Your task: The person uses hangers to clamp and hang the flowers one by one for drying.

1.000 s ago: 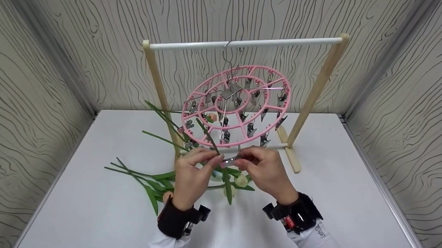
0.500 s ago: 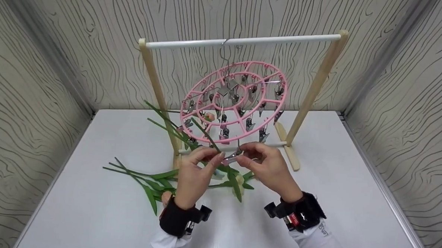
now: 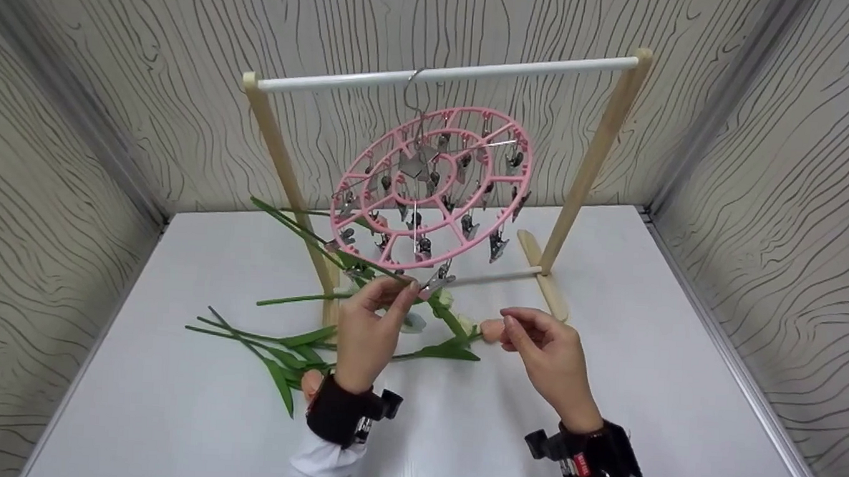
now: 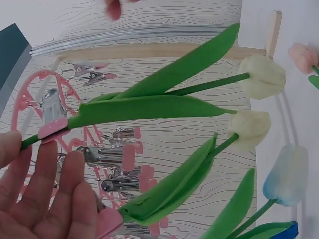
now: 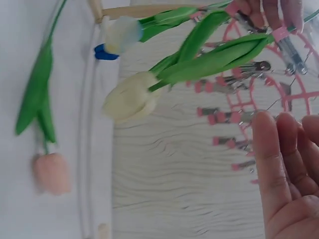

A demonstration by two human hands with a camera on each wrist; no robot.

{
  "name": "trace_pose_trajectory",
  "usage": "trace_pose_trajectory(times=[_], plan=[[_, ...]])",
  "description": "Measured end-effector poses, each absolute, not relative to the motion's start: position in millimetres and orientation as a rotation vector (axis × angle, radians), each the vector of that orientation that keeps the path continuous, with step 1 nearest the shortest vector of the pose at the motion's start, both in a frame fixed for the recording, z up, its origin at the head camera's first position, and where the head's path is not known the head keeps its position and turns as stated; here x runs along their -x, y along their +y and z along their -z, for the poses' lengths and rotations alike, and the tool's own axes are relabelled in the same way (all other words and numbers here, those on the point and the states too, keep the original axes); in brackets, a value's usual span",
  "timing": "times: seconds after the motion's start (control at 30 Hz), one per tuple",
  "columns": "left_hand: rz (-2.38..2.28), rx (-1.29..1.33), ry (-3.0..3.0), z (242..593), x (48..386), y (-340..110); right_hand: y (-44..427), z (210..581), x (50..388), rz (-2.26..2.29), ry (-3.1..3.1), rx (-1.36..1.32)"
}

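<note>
My left hand (image 3: 369, 329) pinches the green stem of a white artificial tulip between thumb and fingers. Just beside those fingertips, a metal clip (image 4: 53, 107) with pink tips grips the same stem. The clip belongs to a pink round clip hanger (image 3: 530, 164), which hangs tilted with its near side low. My right hand (image 3: 552, 359) is apart from the clip, its fingers loosely bent and holding nothing. In the left wrist view, two white tulips (image 4: 262, 77) hang close together, and a blue-white tulip (image 4: 286, 174) is lower down.
The hanger's hook sits on a white bar (image 3: 518, 70) between wooden posts (image 3: 593, 160). More tulips (image 3: 277, 339) lie on the white table at left. A peach tulip (image 5: 51, 173) lies beyond my right fingertips. Several clips (image 3: 497, 245) dangle from the rings.
My right hand has let go of the clip and moved right and slightly down. The clip stays on the stem, while my left hand keeps its pinch. The head view has shifted slightly.
</note>
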State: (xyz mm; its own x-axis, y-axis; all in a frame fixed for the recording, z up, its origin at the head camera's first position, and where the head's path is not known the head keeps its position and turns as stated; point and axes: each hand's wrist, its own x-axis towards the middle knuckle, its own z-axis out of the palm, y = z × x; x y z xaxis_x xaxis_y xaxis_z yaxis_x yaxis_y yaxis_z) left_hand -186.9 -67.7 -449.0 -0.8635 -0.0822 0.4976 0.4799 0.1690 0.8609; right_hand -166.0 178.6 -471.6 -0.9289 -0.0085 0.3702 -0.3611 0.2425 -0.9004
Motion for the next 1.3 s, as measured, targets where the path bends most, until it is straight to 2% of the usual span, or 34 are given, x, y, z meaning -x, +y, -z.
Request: trace_pose_trajectory(times=[0.3,0.73,0.87,1.03,1.3], plan=[[1.760,0.342,-2.021,450.5,184.6,-68.3,192.1,505.4,151.3,-1.619,-2.388,-0.207],[1.816,0.343,-2.030,459.6,167.7,-75.6,199.0,513.3,139.9,-1.606,-2.470,-0.145],[1.779,0.327,-2.087,477.8,153.1,-88.9,203.4,516.3,131.7,-1.598,-2.486,-0.127],[1.723,0.259,-2.346,516.4,141.8,-110.4,210.2,522.0,122.4,-1.559,-2.511,-0.069],[1.554,0.183,-2.598,566.4,156.4,-139.0,217.7,529.8,111.5,-1.573,-2.531,-0.024]])
